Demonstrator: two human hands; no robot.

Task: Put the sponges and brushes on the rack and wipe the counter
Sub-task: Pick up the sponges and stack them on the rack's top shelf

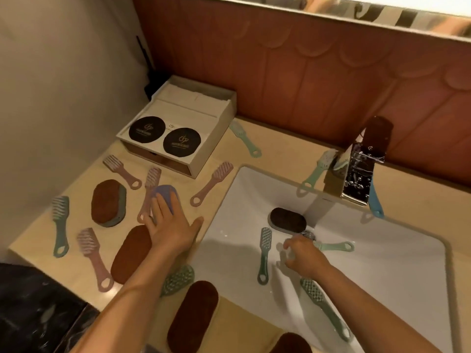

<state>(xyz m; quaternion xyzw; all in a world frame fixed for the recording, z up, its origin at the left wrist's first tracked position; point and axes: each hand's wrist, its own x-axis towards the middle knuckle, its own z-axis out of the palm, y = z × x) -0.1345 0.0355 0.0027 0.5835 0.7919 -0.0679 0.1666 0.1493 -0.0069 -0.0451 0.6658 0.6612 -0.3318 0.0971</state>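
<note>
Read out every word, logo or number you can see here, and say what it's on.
Left black disc: gold emblem over a line of lettering, too blurred to read.
Right black disc: same emblem and lettering, too blurred to read.
White box: small mark between the discs, too small to read.
No other text shows.

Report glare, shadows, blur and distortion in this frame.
Head view: blown-out white strip along the top edge; chrome faucet throws bright glints; arm shadow falls across the sink on its left; right hand slightly blurred, grip unclear; wide-angle lens bends the counter edge.
</note>
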